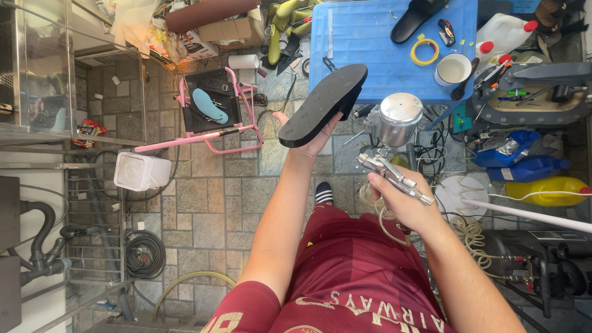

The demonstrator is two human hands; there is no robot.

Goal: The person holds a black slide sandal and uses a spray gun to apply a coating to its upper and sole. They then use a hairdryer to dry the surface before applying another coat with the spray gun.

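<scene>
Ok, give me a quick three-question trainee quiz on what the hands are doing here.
1. True or false: the left hand holds the black sandal sole with its flat underside facing the camera.
2. What does the right hand grip?
A. a paintbrush
B. a metal spray gun with a cup on top
C. a hammer
3. Fill in: on the blue table, the white cup stands next to a ______ ring.

Key: 1 true; 2 B; 3 yellow.
</scene>
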